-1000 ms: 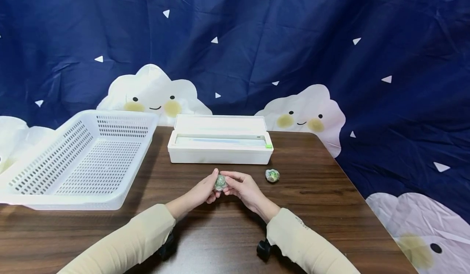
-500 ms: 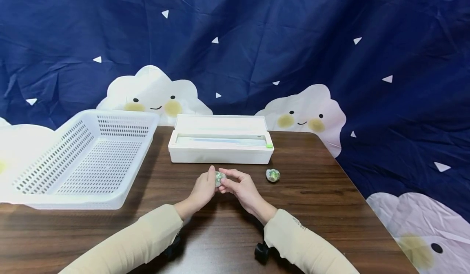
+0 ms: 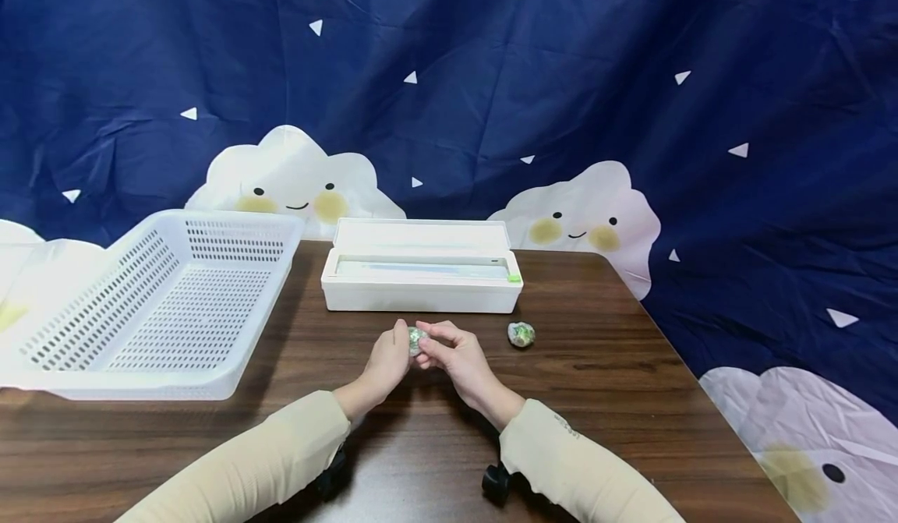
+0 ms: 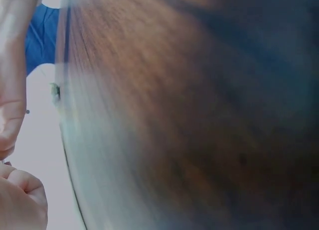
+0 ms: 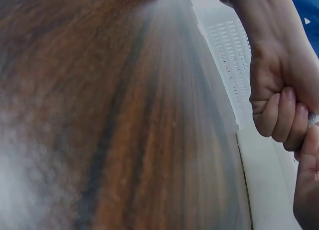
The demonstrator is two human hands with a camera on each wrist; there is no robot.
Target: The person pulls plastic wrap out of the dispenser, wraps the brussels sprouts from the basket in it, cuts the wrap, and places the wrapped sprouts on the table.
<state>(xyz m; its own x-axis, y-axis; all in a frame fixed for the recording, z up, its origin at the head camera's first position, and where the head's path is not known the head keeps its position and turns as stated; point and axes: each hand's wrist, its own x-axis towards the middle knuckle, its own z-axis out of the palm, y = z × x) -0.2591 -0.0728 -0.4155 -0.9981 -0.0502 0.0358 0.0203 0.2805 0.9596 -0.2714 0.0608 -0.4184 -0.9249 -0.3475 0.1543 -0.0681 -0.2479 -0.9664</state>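
In the head view, a small round green thing wrapped in clear film (image 3: 416, 341) is held between my two hands, in front of the white box. My left hand (image 3: 387, 361) grips it from the left, thumb up; the right wrist view shows this left hand's fingers (image 5: 285, 115) curled in. My right hand (image 3: 461, 365) pinches its right side with thumb and fingertips, covering part of it. A second film-wrapped green ball (image 3: 521, 334) lies on the table to the right of my right hand.
A long white box (image 3: 422, 297), its lid raised and a green tab at its right end, stands behind my hands. To the left is a large white perforated basket (image 3: 231, 375). The brown wooden table (image 3: 596, 398) ends at a blue cloud-print curtain (image 3: 449, 102).
Both hands have shifted slightly left with the wrapped green ball. My left hand has turned so its back faces up more and its thumb stands higher. The second ball stays put.
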